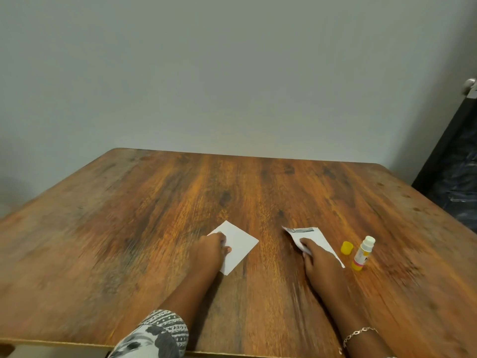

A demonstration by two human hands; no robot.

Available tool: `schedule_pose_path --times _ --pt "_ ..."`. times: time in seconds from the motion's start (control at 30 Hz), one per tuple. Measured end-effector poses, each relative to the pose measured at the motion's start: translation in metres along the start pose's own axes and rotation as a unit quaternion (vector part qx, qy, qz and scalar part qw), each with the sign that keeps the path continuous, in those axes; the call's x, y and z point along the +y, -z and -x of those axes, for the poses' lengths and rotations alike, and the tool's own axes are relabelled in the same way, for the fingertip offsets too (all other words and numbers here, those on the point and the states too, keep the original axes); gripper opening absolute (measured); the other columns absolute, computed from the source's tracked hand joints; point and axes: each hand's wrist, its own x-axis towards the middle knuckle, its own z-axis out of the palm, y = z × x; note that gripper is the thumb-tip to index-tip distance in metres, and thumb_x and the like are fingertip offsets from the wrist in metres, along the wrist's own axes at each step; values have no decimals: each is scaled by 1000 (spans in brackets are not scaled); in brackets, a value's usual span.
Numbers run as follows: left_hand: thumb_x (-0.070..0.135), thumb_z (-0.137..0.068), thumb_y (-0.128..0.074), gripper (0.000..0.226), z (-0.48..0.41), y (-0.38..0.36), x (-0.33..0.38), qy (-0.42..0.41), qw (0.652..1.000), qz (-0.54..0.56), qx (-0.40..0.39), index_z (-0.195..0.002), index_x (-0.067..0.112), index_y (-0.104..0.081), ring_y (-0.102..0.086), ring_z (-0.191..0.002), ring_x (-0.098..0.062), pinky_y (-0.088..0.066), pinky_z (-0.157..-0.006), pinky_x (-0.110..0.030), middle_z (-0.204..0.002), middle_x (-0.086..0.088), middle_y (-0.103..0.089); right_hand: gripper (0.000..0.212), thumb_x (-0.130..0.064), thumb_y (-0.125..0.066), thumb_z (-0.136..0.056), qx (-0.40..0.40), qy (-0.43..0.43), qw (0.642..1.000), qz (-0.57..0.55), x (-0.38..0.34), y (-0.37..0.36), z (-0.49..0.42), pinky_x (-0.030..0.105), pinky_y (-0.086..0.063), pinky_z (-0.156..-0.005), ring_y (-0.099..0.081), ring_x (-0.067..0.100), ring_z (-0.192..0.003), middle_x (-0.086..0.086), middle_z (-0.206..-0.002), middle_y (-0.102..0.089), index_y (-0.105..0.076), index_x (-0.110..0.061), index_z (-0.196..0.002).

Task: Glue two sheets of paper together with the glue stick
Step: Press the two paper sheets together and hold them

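Left hand (211,250): fingers (221,238) curled down onto the left edge of the plain white sheet (241,245), thumb tip resting on top of it. It looks like a pinch on that edge, but motion blur hides whether the fingertips go under the paper. The sheet lies flat on the wooden table (154,215), turned diamond-wise. Most of it spreads out to the right of and beyond the fingers.

Right hand (318,260): fingers (305,242) fairly straight, laid flat on the printed sheet (316,235) and pressing it to the table. No curl around the edge shows. This sheet carries a grey printed strip along its far edge, just past the fingertips. Its long side runs back beside the hand on the outer side.

The two sheets are well apart, with bare wood between the two sets of fingers.

Glue stick (362,253): stands on its yellow base, leaning slightly, just to the right of the right hand's fingers and clear of the printed sheet. Its white top is uncovered. The yellow cap (346,247) sits on the table between the stick and the printed sheet, untouched by either hand.

Other notes: a thin chain bracelet (358,334) on the right wrist and a grey-and-white patterned sleeve (160,334) on the left arm. A plain pale wall (232,73) stands behind the table.
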Motion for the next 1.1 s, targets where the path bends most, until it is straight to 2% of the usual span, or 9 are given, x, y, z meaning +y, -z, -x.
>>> schedule_pose_path --times 0.13,0.3,0.37,0.47,0.57,0.7,0.87,0.97,1.1 --pt "29 -91 -54 37 7 7 8 -2 1000 -21 -6 -125 16 -49 -53 -117 -21 -43 -91 -31 -135 -6 -53 36 5 -55 -82 102 63 988 -93 -14 12 6 24 -40 -78 -64 25 -97 9 -110 -70 -64 -11 -114" --pt "40 -80 -65 83 7 28 33 -63 990 126 -21 -146 22 -17 12 -143 -23 -16 -114 -44 -156 -3 0 34 -20 -54 -79 51 84 952 -291 -39 30 3 6 -45 -77 -62 7 -100 -8 -112 -68 -66 -16 -111" --pt "46 -74 -70 81 6 38 44 -65 965 252 -34 -141 22 -32 -15 -142 -24 -26 -110 -45 -152 0 -24 30 -23 -56 -76 10 77 924 -374 -49 33 1 13 -49 -74 -64 5 -94 -12 -105 -72 -69 -22 -103" --pt "26 -79 -70 23 8 47 49 -53 923 381 11 -97 11 -66 -61 -92 -16 -49 -79 -29 -100 -4 -67 18 -12 -65 -81 -18 27 890 -455 -60 34 -2 32 -52 -70 -66 18 -88 -1 -98 -73 -70 -23 -94" --pt "8 -81 -67 19 14 51 44 -23 901 428 68 -62 8 -62 -57 -59 -1 -42 -55 -11 -65 -2 -63 16 -9 -64 -80 -21 -49 860 -507 -63 24 0 40 -51 -66 -64 28 -85 7 -96 -69 -68 -21 -90" --pt "7 -81 -66 18 24 50 39 19 889 454 62 -64 4 -62 -57 -60 -4 -42 -55 -14 -66 -2 -63 17 -13 -65 -81 -16 -129 832 -539 -62 6 8 46 -53 -71 -66 39 -85 15 -98 -69 -66 -11 -97" --pt "9 -83 -65 17 30 49 35 21 899 438 9 -67 7 -63 -59 -70 -17 -43 -58 -21 -71 -5 -64 10 -8 -57 -87 27 -188 812 -552 -58 0 13 47 -52 -71 -63 39 -86 18 -95 -67 -64 -5 -93" --pt "23 -82 -68 11 24 45 20 147 930 324 87 -86 14 -67 -59 -90 -20 -50 -71 -29 -98 -7 -67 8 -5 -55 -87 35 -188 822 -537 -56 4 15 35 -49 -58 -60 28 -71 13 -84 -65 -63 -7 -85" --pt "52 -76 -66 66 19 43 -2 252 967 29 -9 -128 18 -43 -32 -130 -31 -39 -99 -42 -143 -11 -36 10 0 -54 -87 54 -208 820 -531 -47 0 16 31 -44 -54 -56 22 -64 7 -77 -62 -60 -1 -95"
